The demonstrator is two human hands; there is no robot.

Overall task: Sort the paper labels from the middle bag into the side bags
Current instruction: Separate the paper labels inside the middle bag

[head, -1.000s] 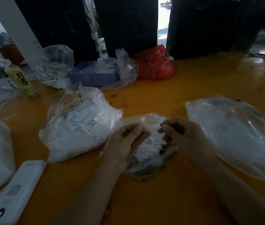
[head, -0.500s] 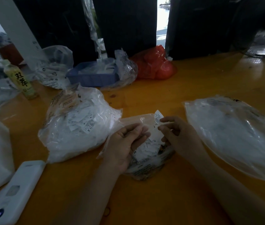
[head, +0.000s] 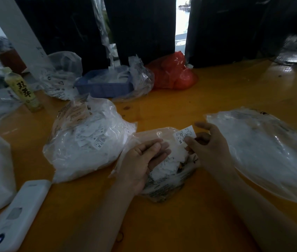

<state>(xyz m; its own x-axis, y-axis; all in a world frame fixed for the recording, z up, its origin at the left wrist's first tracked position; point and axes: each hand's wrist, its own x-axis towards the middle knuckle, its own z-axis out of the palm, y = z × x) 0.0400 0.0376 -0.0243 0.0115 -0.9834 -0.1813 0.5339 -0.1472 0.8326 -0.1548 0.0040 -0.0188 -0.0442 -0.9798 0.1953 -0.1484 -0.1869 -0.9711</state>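
Head view: we pinch one paper label (head: 185,136) in our right hand (head: 210,149) above the middle bag (head: 167,176).

Our right grip clasps the label marked XS between thumb and curled fingers, the slip standing up just left of the knuckles, with the index finger lifted over it. Directly below that grip lies the middle bag, open and holding more labels. Our left hand (head: 141,163) rests at the bag's left edge, palm up and fingers bent around the plastic. Left of it sits the full left bag (head: 87,142); right of the right grip lies the flatter right bag (head: 264,151) on the orange surface (head: 171,224).
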